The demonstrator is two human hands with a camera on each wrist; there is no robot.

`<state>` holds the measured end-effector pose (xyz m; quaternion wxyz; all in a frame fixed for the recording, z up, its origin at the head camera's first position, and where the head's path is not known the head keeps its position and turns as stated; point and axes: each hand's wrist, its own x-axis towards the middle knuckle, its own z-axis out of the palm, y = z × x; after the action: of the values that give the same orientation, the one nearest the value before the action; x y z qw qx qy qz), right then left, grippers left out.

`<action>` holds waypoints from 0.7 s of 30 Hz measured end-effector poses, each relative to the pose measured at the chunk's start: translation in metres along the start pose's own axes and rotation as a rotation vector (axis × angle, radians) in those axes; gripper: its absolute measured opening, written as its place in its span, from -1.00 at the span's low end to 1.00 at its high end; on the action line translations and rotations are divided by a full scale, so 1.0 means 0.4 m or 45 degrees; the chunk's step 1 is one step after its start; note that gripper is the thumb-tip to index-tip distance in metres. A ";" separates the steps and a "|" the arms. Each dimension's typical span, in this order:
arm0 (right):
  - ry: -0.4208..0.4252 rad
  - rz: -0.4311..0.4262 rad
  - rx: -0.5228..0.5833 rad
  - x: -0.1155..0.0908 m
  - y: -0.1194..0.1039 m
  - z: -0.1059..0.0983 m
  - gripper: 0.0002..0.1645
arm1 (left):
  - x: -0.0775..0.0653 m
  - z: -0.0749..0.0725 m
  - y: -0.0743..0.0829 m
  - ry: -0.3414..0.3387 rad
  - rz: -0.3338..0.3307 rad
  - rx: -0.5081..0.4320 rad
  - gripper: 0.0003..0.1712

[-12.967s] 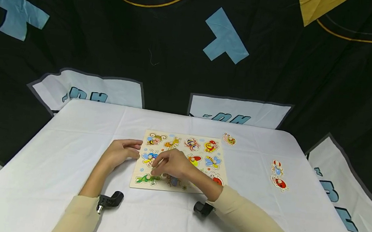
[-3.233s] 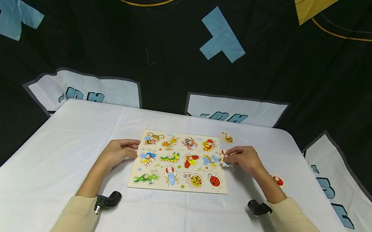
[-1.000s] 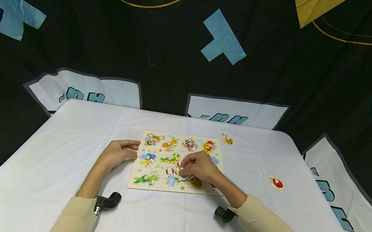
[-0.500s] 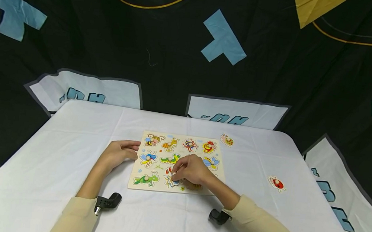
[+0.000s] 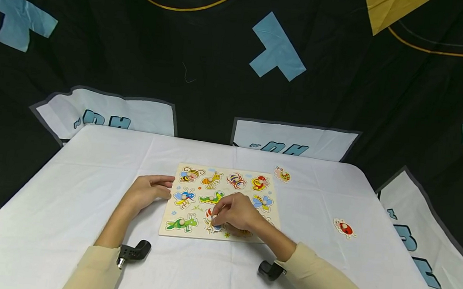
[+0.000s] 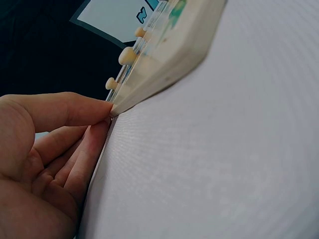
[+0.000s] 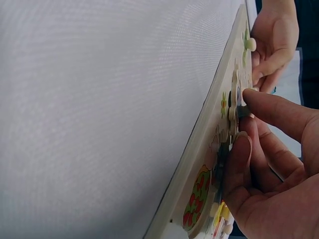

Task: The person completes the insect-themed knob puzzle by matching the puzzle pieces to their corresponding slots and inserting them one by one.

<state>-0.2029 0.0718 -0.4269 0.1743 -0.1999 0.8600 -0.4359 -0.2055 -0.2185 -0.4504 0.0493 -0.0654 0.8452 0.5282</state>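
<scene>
A wooden knob puzzle board (image 5: 206, 235) with bug pictures lies on the white table. My right hand (image 5: 239, 210) is over its lower middle, fingers on a stag beetle piece (image 7: 234, 102) with red claws and a blue body. The piece lies at the beetle picture; whether it sits flush is hidden by the fingers. My left hand (image 5: 145, 192) rests at the board's left edge, thumb and fingertips touching it. In the left wrist view, the thumb tip meets the board's rim (image 6: 172, 79). Several pieces with knobs, such as the green grasshopper (image 5: 182, 222), sit on the board.
A snail piece (image 5: 282, 174) lies beyond the board's upper right corner. Farther right on the tablecloth (image 5: 314, 194) is a ladybug piece (image 5: 345, 228). A black cloth (image 5: 206, 58) hangs behind the table. Each wrist wears a small black camera (image 5: 135, 250).
Since 3.2 seconds ago, my right hand has carried the beetle piece leftward from beside the board to the beetle picture. In the last half second it shifted slightly left. The left hand stayed put.
</scene>
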 end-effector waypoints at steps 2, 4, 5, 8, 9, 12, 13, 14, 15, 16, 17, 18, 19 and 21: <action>0.002 0.003 0.005 0.001 0.000 0.000 -0.83 | 0.001 0.001 0.000 0.001 -0.002 -0.003 -0.33; 0.003 0.007 0.005 0.001 0.000 0.000 -0.83 | 0.002 0.001 0.000 0.004 -0.005 0.000 -0.33; 0.003 0.009 0.008 0.001 0.000 0.000 -0.83 | 0.002 0.001 0.000 0.006 -0.007 0.003 -0.33; 0.000 0.011 0.015 0.001 0.000 0.000 -0.84 | 0.002 0.002 0.000 0.008 -0.008 0.008 -0.32; -0.002 0.011 0.016 0.001 0.000 0.000 -0.84 | 0.002 0.002 0.000 0.009 -0.008 0.011 -0.32; -0.005 0.012 0.015 0.001 -0.001 0.000 -0.84 | 0.001 0.002 -0.001 0.006 -0.005 0.011 -0.32; -0.006 0.011 0.013 0.001 -0.001 0.000 -0.84 | 0.001 0.002 -0.002 0.006 -0.005 0.010 -0.32; -0.006 0.011 0.010 0.002 -0.002 0.000 -0.85 | 0.001 0.001 -0.002 0.004 -0.005 0.005 -0.32; -0.006 0.011 0.007 0.002 -0.002 0.000 -0.85 | 0.001 0.001 -0.002 0.004 -0.007 0.005 -0.32; -0.005 0.011 0.005 0.002 -0.003 0.000 -0.86 | 0.000 0.001 -0.002 0.005 -0.009 0.003 -0.33; -0.003 0.011 0.002 0.003 -0.003 0.000 -0.86 | 0.000 0.001 -0.002 0.006 -0.011 0.001 -0.33; -0.002 0.011 0.000 0.003 -0.003 0.000 -0.86 | 0.000 0.001 -0.002 0.006 -0.012 0.000 -0.32; -0.001 0.013 0.000 0.004 -0.004 0.000 -0.86 | 0.000 0.001 -0.002 0.005 -0.012 -0.003 -0.32; -0.003 0.015 -0.002 0.004 -0.004 0.001 -0.86 | 0.000 0.000 -0.002 0.004 -0.014 0.000 -0.32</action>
<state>-0.2038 0.0700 -0.4260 0.1777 -0.1953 0.8613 -0.4340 -0.2055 -0.2187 -0.4510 0.0508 -0.0709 0.8449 0.5277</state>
